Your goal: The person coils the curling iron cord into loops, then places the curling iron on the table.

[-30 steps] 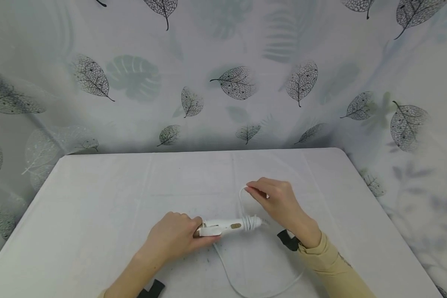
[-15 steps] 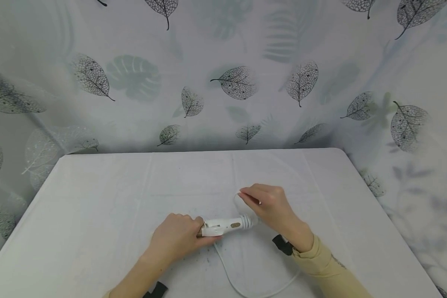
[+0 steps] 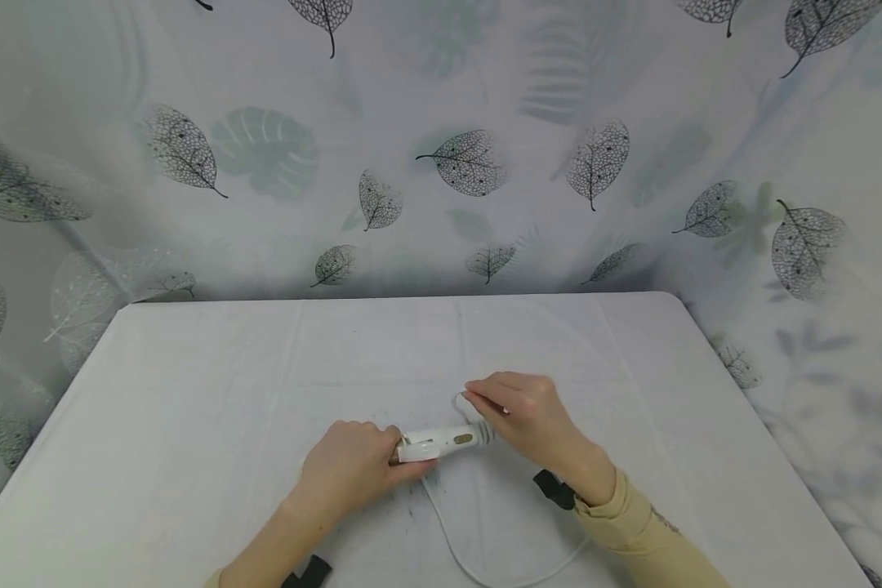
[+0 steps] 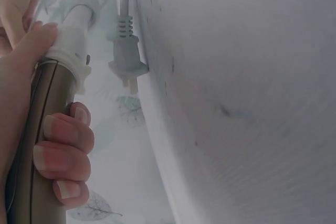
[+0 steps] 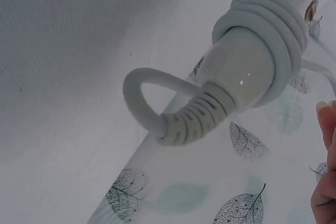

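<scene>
My left hand (image 3: 349, 469) grips a curling iron (image 3: 441, 442) by its brown barrel, fingers wrapped round it in the left wrist view and thumb against the white handle. Several turns of white cord (image 5: 262, 27) circle the handle's end in the right wrist view, near the ribbed cord sleeve (image 5: 197, 116). At the handle's far end, my right hand (image 3: 532, 420) pinches the cord just above the turns. Only a few of its fingers (image 5: 328, 150) show at the right edge of the right wrist view. A pale two-pin plug (image 4: 127, 56) hangs beside the iron in the left wrist view.
A white cloth covers the table (image 3: 213, 392). Loose cord (image 3: 448, 539) loops across it toward the front edge. Behind and at the sides hangs a leaf-printed curtain (image 3: 441, 220). Black straps (image 3: 554, 488) sit at both wrists.
My right hand has moved left and nearer, carrying the cord toward the handle's end. My left hand has stayed almost still with the curling iron.
</scene>
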Demonstrator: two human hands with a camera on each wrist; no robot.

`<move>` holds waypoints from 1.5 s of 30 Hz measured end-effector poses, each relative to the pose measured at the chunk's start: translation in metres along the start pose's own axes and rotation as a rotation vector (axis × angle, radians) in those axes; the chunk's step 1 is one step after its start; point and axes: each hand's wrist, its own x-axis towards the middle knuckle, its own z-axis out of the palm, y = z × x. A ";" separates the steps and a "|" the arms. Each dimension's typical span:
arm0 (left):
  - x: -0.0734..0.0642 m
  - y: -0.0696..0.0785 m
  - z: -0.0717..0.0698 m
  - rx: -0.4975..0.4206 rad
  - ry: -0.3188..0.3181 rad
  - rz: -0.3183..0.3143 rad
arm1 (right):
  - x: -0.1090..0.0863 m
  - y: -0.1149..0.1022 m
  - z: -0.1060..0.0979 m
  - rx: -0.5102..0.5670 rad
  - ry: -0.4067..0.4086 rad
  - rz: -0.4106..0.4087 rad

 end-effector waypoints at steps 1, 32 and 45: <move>0.000 -0.001 0.000 -0.009 -0.002 -0.024 | 0.000 0.000 -0.001 0.003 0.010 -0.002; 0.002 -0.029 -0.024 -0.382 -0.088 -0.526 | 0.005 -0.003 -0.001 0.078 -0.007 -0.012; 0.004 -0.041 -0.029 -0.463 -0.030 -0.565 | 0.002 -0.001 -0.005 0.040 -0.051 0.064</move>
